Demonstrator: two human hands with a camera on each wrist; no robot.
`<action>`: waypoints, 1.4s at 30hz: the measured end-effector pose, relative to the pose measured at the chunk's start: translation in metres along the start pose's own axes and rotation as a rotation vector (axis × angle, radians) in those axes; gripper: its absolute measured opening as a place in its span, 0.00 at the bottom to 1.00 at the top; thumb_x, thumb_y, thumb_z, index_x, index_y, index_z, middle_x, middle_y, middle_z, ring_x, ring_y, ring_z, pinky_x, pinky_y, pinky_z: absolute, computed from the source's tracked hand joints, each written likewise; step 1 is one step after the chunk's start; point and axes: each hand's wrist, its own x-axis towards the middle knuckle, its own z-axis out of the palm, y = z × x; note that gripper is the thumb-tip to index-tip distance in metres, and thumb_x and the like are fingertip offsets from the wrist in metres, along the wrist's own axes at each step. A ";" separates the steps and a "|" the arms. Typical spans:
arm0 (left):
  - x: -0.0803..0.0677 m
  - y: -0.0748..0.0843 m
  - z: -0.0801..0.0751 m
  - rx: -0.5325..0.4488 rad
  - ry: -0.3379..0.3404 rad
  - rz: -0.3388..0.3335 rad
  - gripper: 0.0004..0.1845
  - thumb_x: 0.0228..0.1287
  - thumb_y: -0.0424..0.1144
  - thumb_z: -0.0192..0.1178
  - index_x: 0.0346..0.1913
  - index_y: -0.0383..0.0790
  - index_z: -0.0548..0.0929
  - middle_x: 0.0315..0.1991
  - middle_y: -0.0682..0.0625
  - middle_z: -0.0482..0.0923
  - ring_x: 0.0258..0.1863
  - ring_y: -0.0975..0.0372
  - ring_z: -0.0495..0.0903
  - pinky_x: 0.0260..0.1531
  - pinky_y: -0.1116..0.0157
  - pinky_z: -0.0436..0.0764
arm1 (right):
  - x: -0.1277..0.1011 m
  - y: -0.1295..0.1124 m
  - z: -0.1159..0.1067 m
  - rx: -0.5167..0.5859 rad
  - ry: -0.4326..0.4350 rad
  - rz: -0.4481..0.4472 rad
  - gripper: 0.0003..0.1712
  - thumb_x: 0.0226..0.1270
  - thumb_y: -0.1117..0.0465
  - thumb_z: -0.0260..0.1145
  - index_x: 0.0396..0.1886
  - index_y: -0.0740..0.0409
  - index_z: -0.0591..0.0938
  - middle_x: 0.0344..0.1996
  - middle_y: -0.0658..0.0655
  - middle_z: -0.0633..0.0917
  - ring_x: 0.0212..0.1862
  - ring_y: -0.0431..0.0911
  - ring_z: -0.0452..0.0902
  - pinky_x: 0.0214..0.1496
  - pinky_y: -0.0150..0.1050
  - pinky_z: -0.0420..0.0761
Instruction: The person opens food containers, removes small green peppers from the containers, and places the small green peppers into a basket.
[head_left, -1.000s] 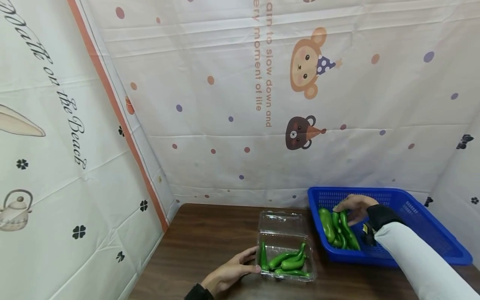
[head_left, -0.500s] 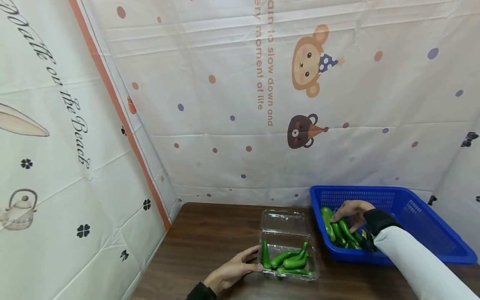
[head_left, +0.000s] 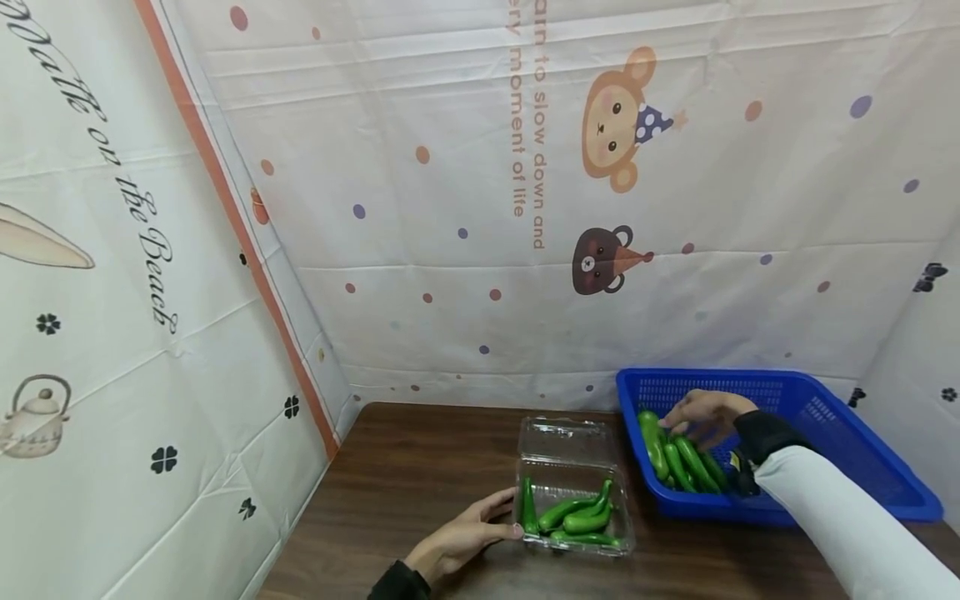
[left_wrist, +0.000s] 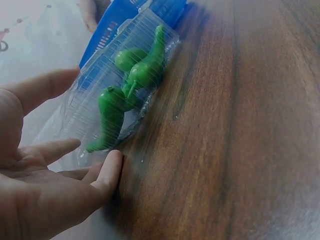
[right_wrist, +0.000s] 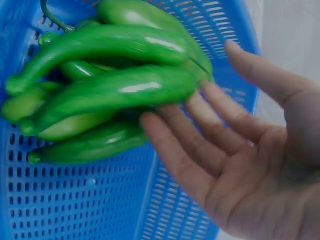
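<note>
My left hand (head_left: 467,537) rests its outstretched fingers against the left side of a clear plastic clamshell box (head_left: 576,476). In the left wrist view the fingertips (left_wrist: 70,76) touch its ribbed wall. The box's lid is folded back, and several green chili peppers (head_left: 587,521) lie inside. To the right, my right hand (head_left: 708,414) reaches into a blue basket (head_left: 847,450) over a pile of green chili peppers (head_left: 690,462). In the right wrist view its fingers are extended and spread, with fingertips at the end of a top pepper (right_wrist: 130,89); nothing is gripped.
The box and basket stand on a brown wooden table (head_left: 420,467). Printed white cloth (head_left: 420,225) hangs behind and at both sides. The basket's raised rim (head_left: 720,372) surrounds its peppers, which lie toward its left end.
My right hand dipped lower among the basket's peppers, then rose a little. Those peppers have shifted and now lie more slanted. My left hand stays against the box.
</note>
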 end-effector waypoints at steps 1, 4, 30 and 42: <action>-0.001 0.000 -0.001 -0.002 0.000 -0.005 0.40 0.71 0.37 0.64 0.81 0.39 0.57 0.79 0.29 0.52 0.79 0.35 0.51 0.75 0.41 0.63 | -0.001 -0.002 0.001 0.034 -0.030 -0.014 0.16 0.80 0.58 0.58 0.48 0.69 0.80 0.36 0.62 0.81 0.39 0.53 0.81 0.41 0.41 0.82; -0.004 -0.001 -0.002 -0.004 0.004 -0.015 0.40 0.71 0.36 0.63 0.81 0.38 0.57 0.79 0.29 0.50 0.79 0.34 0.50 0.75 0.40 0.62 | -0.002 -0.010 0.005 0.087 -0.101 -0.054 0.12 0.83 0.59 0.51 0.45 0.62 0.77 0.28 0.50 0.73 0.30 0.41 0.68 0.34 0.37 0.67; -0.004 0.000 0.001 -0.004 0.034 -0.021 0.38 0.70 0.37 0.65 0.78 0.37 0.61 0.78 0.30 0.54 0.78 0.35 0.52 0.75 0.41 0.63 | -0.001 -0.080 0.155 -0.713 -0.037 -0.654 0.16 0.66 0.60 0.72 0.52 0.56 0.85 0.43 0.51 0.87 0.43 0.37 0.81 0.44 0.31 0.83; -0.002 0.001 0.004 0.017 0.038 0.007 0.40 0.67 0.39 0.69 0.78 0.37 0.62 0.78 0.30 0.53 0.78 0.35 0.52 0.76 0.42 0.63 | 0.029 -0.016 0.187 -0.790 0.121 -0.771 0.16 0.56 0.61 0.79 0.45 0.47 0.87 0.36 0.42 0.79 0.37 0.31 0.72 0.30 0.33 0.76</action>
